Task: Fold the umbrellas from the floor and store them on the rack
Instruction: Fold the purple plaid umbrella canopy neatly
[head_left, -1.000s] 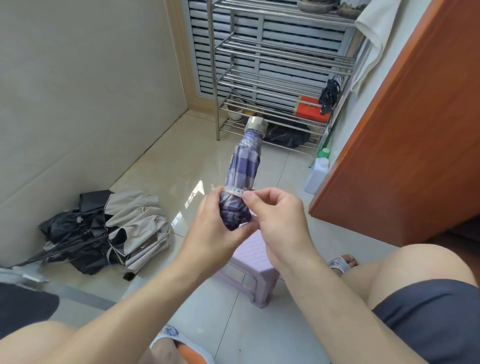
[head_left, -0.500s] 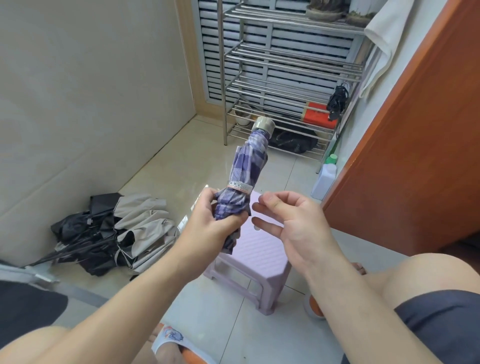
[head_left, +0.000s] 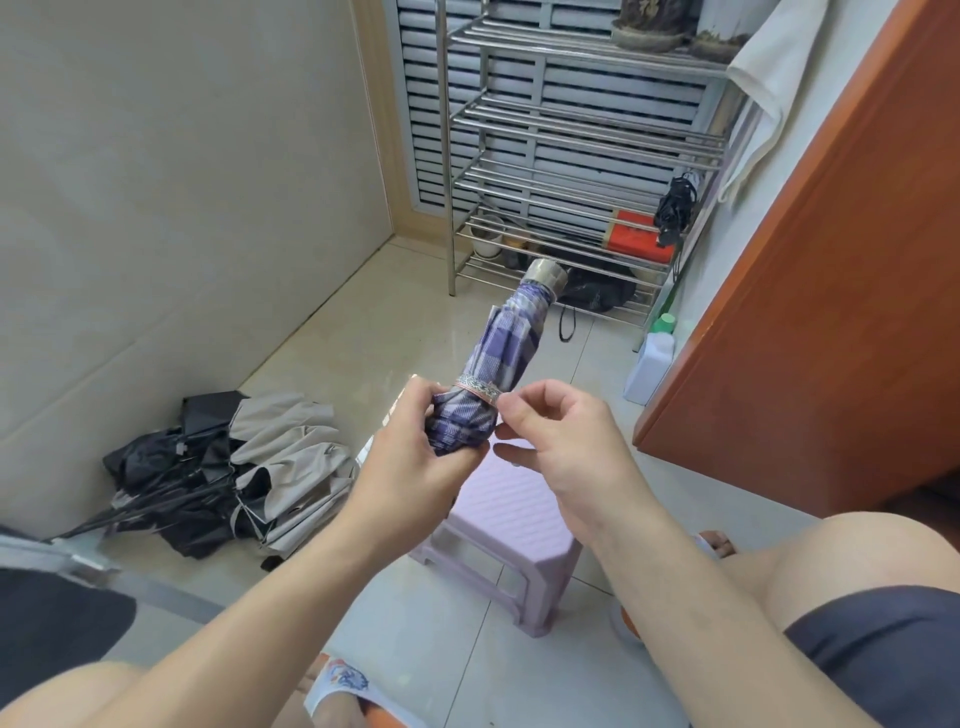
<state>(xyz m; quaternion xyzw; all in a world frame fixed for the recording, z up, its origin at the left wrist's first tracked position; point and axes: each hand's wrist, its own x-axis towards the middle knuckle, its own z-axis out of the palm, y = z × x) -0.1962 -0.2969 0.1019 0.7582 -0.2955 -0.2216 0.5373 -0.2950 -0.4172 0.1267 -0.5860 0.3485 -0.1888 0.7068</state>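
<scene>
Pale floor tiles (head_left: 363, 332) are filling the middle of the frame, with a steel rack (head_left: 571, 171) standing against the louvred wall at upper centre and an orange door (head_left: 831, 260) closing off the right.

At centre, the left hand (head_left: 410, 457) is gripping the lower end of a purple plaid umbrella (head_left: 498, 364), fingers curled round the bunched cloth, while the capped tip is pointing up toward the rack. The right hand (head_left: 566, 447) is pinching the end of the patterned strap (head_left: 478, 388) that is circling the folded cloth, its other fingers loosely spread.

Judging by its look, this umbrella is light, with soft, slippery cloth over stiff ribs, so it is probably best held firmly around the bundle just below the strap, where the folds cannot spring loose.

At lower left, a black and beige heap of umbrellas (head_left: 228, 467) is lying on the floor, not yet folded. A lilac stool (head_left: 509, 525) is standing under the hands.

Compared with half a second ago, the right hand is coming back in: then it was open and apart from the umbrella, now it is touching the strap again.
</scene>
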